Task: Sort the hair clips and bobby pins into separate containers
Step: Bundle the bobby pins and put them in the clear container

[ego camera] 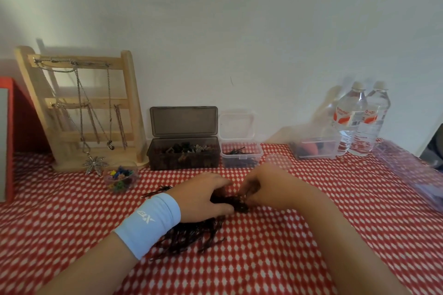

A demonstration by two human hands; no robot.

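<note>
A dark pile of bobby pins and small clips lies on the red-and-white checked cloth, mid-table. My left hand, with a pale blue wristband, rests on the pile's top and its fingers curl into it. My right hand meets it from the right, fingers pinched on a dark clump of the pile. Against the wall stand a smoky dark box with its lid up, holding hair clips, and a small clear box holding black bobby pins. A few stray pins lie left of my left hand.
A wooden jewellery stand with chains is at back left, a small clear bowl of coloured clips before it. A red box stands far left. Another clear container, two water bottles and a clear purple lid sit at right.
</note>
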